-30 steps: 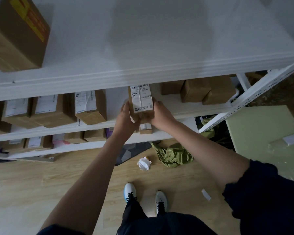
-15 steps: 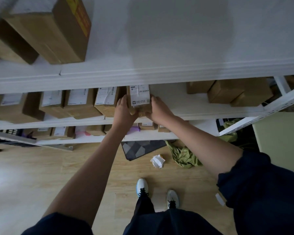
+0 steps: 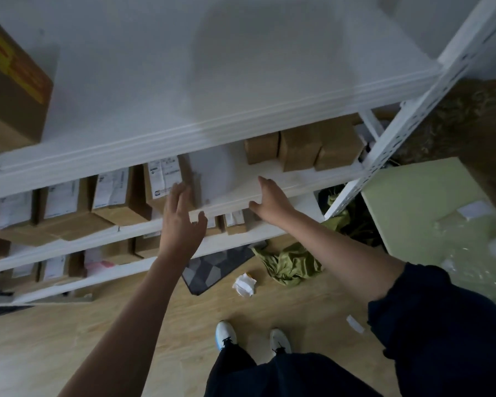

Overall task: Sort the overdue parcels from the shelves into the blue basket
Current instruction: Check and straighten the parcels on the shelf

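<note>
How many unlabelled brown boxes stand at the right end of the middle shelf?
3. All sit side by side near the right post: the left box, the middle box and the right box. More may be hidden behind them.

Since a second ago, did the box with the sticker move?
Yes. The labelled box went left along the middle shelf, now beside the row, with both hands off it.

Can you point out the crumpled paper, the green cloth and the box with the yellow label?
crumpled paper (image 3: 244, 285), head view, its middle
green cloth (image 3: 291, 263), head view, middle of the heap
box with yellow label (image 3: 10, 93), head view, its brown side
</note>
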{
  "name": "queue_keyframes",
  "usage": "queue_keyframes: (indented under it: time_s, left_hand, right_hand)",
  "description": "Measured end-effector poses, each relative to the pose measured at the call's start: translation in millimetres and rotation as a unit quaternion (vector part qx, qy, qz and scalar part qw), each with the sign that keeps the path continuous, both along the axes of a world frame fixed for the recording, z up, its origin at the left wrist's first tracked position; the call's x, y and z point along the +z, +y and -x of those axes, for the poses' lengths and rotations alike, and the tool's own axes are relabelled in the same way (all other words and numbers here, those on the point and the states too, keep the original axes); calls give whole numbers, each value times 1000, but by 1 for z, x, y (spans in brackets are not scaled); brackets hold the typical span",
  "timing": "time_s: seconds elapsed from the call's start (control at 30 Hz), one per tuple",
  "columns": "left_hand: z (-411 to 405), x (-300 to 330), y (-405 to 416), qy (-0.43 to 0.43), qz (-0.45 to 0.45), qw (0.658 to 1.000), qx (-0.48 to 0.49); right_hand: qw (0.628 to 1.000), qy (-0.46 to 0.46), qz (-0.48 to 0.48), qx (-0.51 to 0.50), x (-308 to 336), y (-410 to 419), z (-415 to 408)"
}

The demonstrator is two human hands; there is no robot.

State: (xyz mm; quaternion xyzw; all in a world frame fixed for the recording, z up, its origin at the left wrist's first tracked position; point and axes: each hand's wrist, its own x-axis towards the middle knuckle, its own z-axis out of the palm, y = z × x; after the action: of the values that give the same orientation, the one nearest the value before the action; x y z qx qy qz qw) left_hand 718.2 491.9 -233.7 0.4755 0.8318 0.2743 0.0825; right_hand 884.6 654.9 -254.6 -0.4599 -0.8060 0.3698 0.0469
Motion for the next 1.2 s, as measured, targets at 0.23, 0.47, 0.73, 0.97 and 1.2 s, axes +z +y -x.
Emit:
queue_keyframes:
  time_s: [0.23,0.47,0.73,0.97,1.2]
  left_hand:
    - [-20,-11,39,-42,13,998,-46]
    - [-7,-26,94,-103,60,991,-64]
    - [7,-35,162,-233,93,968,-14]
    - [-2,-45,190,-223,128,966,-28]
    - [-29,-34,182,-202,76,976,-38]
  right_hand:
    - [998,3,29,-50,4,39,-22]
    - [993,2,69,-92,-6,58,-4]
    - [983,16,55,-173,-17,101,15]
    - [987,-11,54,-153,-20,127,30]
    - [992,-2,62,-109,-3,114,17]
